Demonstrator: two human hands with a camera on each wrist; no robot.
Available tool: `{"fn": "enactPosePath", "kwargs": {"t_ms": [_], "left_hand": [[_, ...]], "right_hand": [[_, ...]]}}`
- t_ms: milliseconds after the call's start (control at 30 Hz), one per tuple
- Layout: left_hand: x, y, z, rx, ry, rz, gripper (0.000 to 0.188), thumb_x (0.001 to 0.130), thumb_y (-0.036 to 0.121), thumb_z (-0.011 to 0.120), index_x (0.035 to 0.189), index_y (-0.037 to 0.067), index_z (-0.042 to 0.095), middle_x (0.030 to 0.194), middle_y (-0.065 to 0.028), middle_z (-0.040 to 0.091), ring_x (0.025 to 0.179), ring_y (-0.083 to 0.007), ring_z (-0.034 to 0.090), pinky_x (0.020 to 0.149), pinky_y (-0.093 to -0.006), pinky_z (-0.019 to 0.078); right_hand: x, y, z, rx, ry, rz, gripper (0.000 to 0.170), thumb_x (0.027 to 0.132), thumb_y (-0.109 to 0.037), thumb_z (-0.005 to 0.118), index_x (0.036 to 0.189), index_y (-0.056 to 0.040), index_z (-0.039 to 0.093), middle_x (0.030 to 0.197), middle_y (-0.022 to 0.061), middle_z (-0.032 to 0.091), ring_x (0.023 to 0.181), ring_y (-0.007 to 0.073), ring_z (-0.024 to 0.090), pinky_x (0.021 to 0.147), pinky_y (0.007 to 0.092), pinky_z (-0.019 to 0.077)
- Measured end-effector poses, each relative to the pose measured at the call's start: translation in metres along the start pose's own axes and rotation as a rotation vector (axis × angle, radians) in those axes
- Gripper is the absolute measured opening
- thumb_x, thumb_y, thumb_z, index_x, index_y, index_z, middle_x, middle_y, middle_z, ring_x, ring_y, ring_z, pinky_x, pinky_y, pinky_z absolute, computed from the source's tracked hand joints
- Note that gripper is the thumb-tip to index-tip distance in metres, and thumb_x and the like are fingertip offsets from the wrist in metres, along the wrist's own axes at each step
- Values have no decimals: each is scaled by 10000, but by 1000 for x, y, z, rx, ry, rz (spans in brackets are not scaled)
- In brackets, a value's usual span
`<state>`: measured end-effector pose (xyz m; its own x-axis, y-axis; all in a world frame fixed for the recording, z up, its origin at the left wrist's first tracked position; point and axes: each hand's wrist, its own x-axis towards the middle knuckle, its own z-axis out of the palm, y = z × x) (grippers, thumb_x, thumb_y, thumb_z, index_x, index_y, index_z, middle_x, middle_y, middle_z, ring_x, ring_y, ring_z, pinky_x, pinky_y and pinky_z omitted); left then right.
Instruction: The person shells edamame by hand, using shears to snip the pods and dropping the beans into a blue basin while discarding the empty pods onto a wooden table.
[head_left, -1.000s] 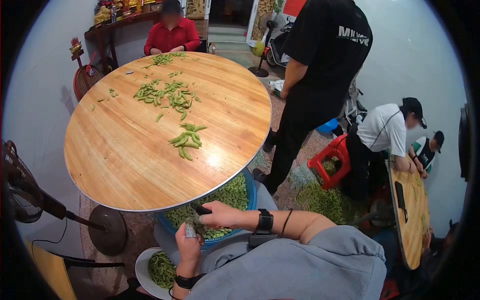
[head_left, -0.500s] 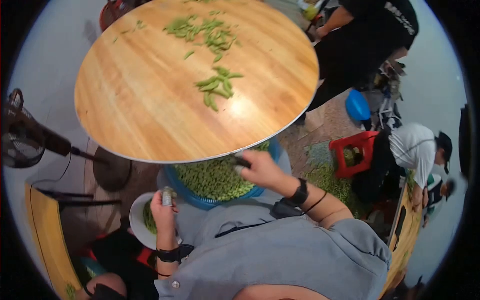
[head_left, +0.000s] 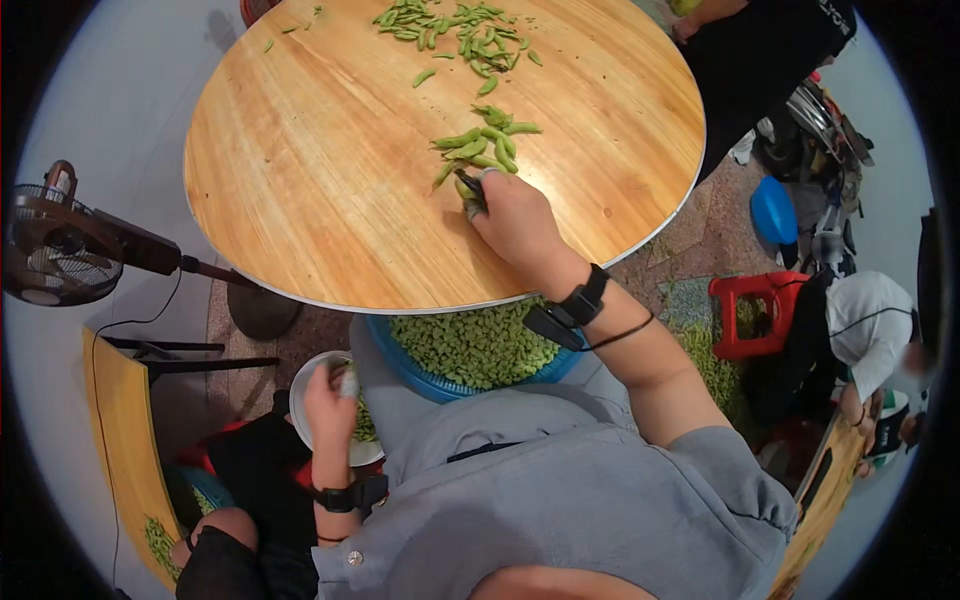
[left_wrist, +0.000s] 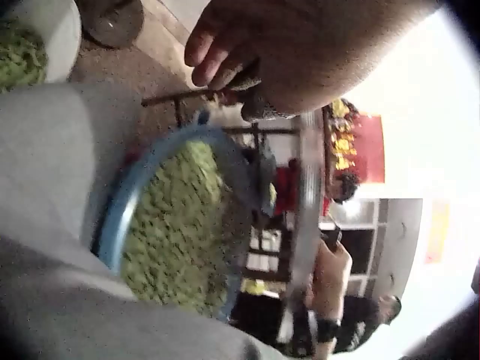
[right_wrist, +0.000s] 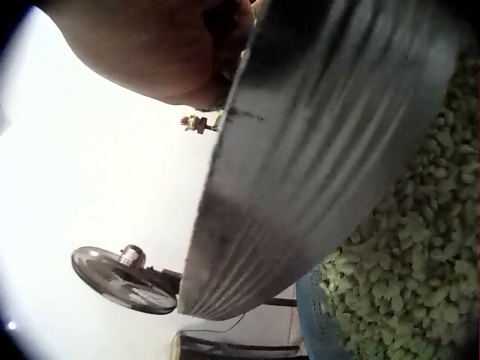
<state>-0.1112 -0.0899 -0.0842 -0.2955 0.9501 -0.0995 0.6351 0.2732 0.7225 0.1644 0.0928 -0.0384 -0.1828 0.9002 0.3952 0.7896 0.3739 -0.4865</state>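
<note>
My right hand [head_left: 520,225] reaches over the round wooden table [head_left: 320,200]. With dark and grey coverings at its fingertips, it pinches a green soybean pod [head_left: 463,189] beside a small group of pods [head_left: 475,148]. Lower left, my left hand [head_left: 330,405], blurred, hovers over a white bowl [head_left: 297,408] with green pods inside. In the left wrist view its fingers bend loosely, thumb tip wrapped; I cannot tell whether they hold anything. On my lap, partly under the table edge, a blue basin [head_left: 400,372] holds many shelled green beans [head_left: 480,350].
More pods [head_left: 485,45] lie farther back on the table. A standing fan [head_left: 65,245] is at the left, near a yellow tabletop [head_left: 125,450]. At the right are a red stool [head_left: 720,315], a heap of green pods or shells on the floor, and several people.
My hands have parted. The right one has moved from above the basin up onto the table, to the near pods; the left has gone down-left to the white bowl. My head has tilted down.
</note>
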Motion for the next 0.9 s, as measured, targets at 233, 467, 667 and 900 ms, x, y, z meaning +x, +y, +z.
{"fn": "enactPosePath", "kwargs": {"t_ms": [233, 467, 667, 900], "left_hand": [[10, 122, 47, -600, -476, 231, 217, 886, 64, 482, 1068, -3, 580, 913, -85, 637, 801, -144, 623, 667, -255, 511], [13, 134, 71, -934, -633, 102, 186, 902, 68, 459, 1016, 8, 593, 828, -29, 628, 707, -92, 597, 589, -219, 481], [6, 128, 55, -858, -533, 17, 141, 885, 61, 490, 969, 23, 598, 694, 23, 564, 563, -44, 502, 486, -187, 398], [4, 117, 61, -902, -609, 24, 131, 893, 102, 514, 976, 33, 589, 659, 38, 517, 526, -30, 428, 472, -185, 342]], "right_hand": [[-68, -17, -42, 686, -166, 346, 339, 767, -161, 674, 1046, 4, 574, 849, 77, 639, 778, 96, 579, 699, 253, 469], [-111, -29, -58, 576, -327, 205, 314, 765, -72, 570, 1065, 14, 542, 815, 162, 604, 740, 193, 614, 681, 285, 484], [-106, -38, -60, 637, -365, 151, 323, 798, -98, 487, 1099, 17, 512, 843, 191, 603, 761, 265, 621, 698, 329, 485], [-103, -42, -73, 860, -673, 362, 299, 815, -89, 456, 1089, 21, 503, 783, 83, 573, 692, 132, 554, 613, 277, 460]]}}
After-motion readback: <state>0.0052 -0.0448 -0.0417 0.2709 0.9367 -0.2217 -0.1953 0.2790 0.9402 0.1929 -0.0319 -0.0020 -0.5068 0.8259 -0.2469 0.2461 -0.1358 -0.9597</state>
